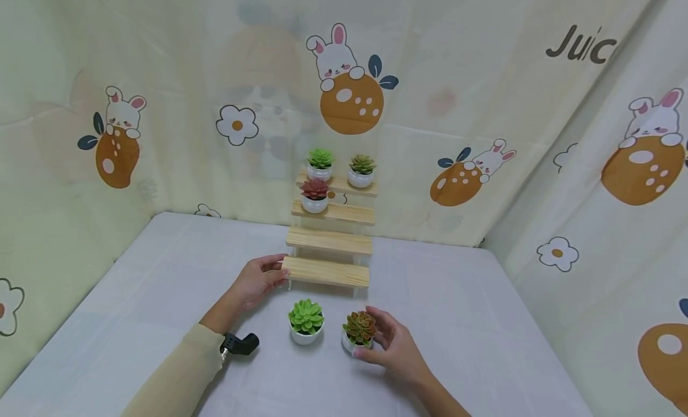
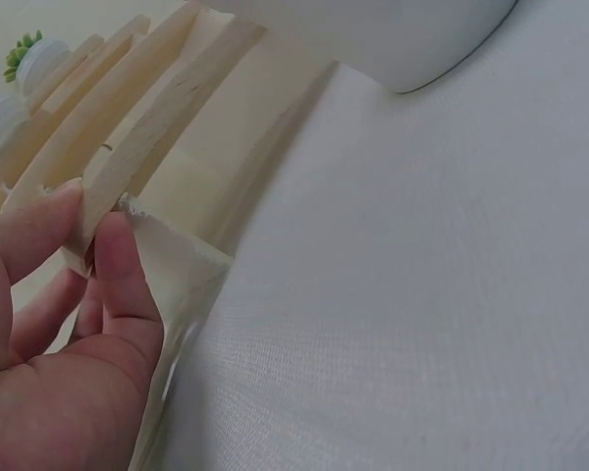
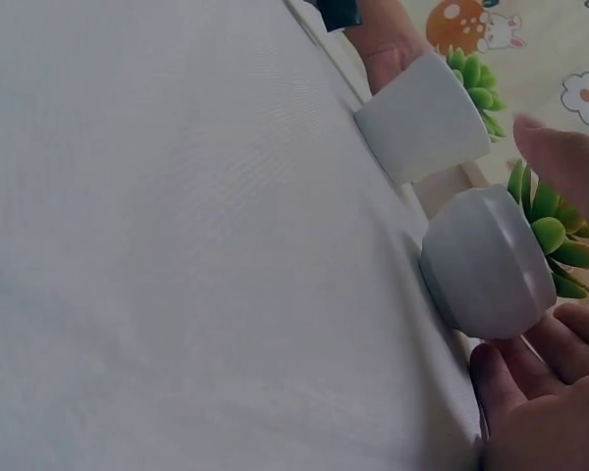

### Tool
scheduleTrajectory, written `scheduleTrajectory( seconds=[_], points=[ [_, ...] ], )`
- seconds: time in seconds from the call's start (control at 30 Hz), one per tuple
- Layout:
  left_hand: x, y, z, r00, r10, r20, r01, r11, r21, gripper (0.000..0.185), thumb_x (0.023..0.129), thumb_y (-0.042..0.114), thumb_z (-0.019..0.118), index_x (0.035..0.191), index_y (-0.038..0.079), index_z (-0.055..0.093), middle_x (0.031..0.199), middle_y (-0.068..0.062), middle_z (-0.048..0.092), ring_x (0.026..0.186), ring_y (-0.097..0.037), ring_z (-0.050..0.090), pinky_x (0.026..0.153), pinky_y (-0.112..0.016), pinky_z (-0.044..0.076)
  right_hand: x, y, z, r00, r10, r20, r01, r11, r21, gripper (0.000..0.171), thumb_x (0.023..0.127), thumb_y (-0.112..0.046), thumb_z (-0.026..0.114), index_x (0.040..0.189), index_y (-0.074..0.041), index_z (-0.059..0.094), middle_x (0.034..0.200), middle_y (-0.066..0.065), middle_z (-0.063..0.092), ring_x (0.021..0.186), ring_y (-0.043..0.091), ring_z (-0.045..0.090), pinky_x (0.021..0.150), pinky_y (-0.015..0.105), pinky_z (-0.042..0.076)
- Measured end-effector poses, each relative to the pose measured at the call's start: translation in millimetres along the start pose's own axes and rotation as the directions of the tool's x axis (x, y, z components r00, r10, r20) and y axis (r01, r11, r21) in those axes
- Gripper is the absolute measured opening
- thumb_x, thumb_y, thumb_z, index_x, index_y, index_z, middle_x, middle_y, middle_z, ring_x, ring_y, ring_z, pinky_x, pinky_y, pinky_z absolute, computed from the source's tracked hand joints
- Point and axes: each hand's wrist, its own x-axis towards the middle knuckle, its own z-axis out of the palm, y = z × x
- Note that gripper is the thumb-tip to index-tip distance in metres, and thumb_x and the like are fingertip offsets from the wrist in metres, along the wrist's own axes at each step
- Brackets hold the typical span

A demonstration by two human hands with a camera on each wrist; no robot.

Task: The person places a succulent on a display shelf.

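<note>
The left hand pinches the left end of the wooden stepped stand's lowest step. In front of the stand sit 2 potted succulents: the right hand curls loosely around the reddish one, seemingly touching its pot; the green one stands just left.

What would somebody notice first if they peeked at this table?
Probably the little wooden step shelf at the back of the table, with three tiny potted plants on its top steps. The left hand holds the end of the bottom step. In front, the right hand curls around a reddish plant in a white pot, next to a bright green plant.
</note>
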Motion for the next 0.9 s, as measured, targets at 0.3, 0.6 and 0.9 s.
scheduleTrajectory(
  seconds=[0.3, 0.6, 0.9],
  points=[
    [-0.7, 0.1, -0.5, 1.000, 0.008, 0.007, -0.008, 1.000, -0.001, 0.053, 0.099, 0.000, 0.063, 0.150, -0.003, 0.047, 0.119, -0.011, 0.060, 0.095, -0.013, 0.065, 0.083, -0.022, 0.060, -2.4, -0.8, 5.1, 0.998, 0.047, -0.035, -0.046, 0.998, 0.031, 0.083, 0.075, -0.008, 0.091, 0.145, 0.004, 0.048, 0.149, 0.025, 0.051, 0.140, 0.037, 0.051, 0.108, 0.019, 0.048],
    [-1.4, 1.1, -0.3, 1.000, 0.004, 0.010, -0.004, 1.000, -0.002, 0.053, 0.099, -0.001, 0.063, 0.150, -0.003, 0.047, 0.121, -0.012, 0.061, 0.095, -0.013, 0.065, 0.083, -0.022, 0.061, -1.6, -3.5, 7.4, 0.998, 0.034, -0.044, -0.033, 0.999, 0.014, 0.076, 0.077, -0.006, 0.089, 0.140, 0.012, 0.050, 0.146, 0.030, 0.052, 0.138, 0.040, 0.053, 0.107, 0.024, 0.051],
    [0.6, -1.3, -1.9, 1.000, 0.011, 0.015, -0.011, 1.000, -0.007, 0.055, 0.098, 0.000, 0.064, 0.150, -0.004, 0.046, 0.119, -0.012, 0.062, 0.094, -0.013, 0.065, 0.082, -0.022, 0.060, 0.0, -2.6, 7.7, 0.998, 0.030, -0.064, -0.031, 0.999, -0.017, 0.073, 0.076, -0.005, 0.090, 0.136, 0.012, 0.054, 0.142, 0.030, 0.056, 0.134, 0.039, 0.057, 0.104, 0.025, 0.053]
  ],
)
